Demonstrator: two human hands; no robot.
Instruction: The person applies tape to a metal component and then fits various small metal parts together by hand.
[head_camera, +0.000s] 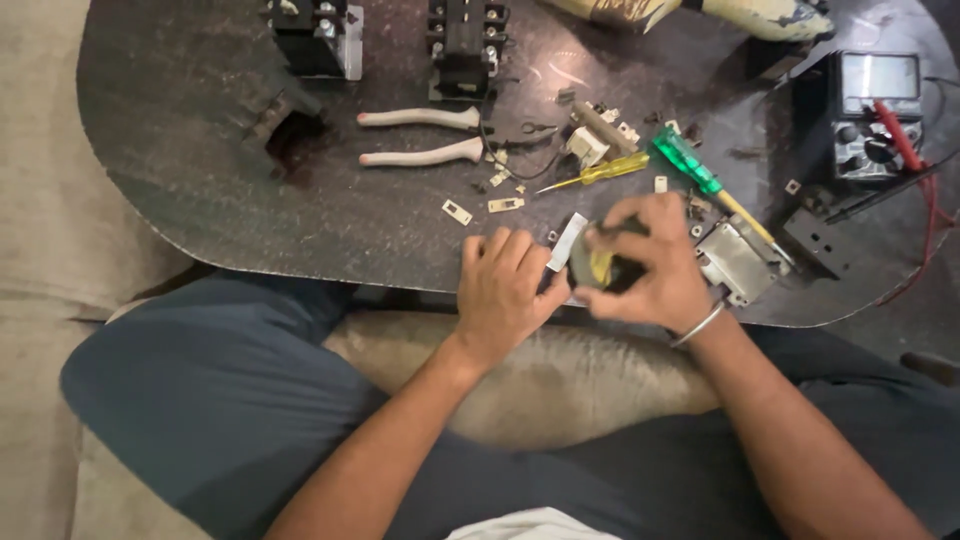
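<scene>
Both hands working a small coil-like part at the tabletop's near edge

The left hand (505, 290) is bracing and the right hand (650, 265) is pinching the dark, yellow-taped part (597, 266) in its grip; judging by this, disassembly is underway, needing a steady pull. At one o'clock, a green screwdriver (690, 165) is lying; at eleven, pliers (425, 135).

Dark speckled table (200, 160) with rounded edge filling upper frame, glare streaking across its surface near top. Beige cushioned seat (40, 300), probably sofa, running down left side and showing below table edge. Warm indoor light falling from above. Walls, windows, floor staying out of view.
</scene>
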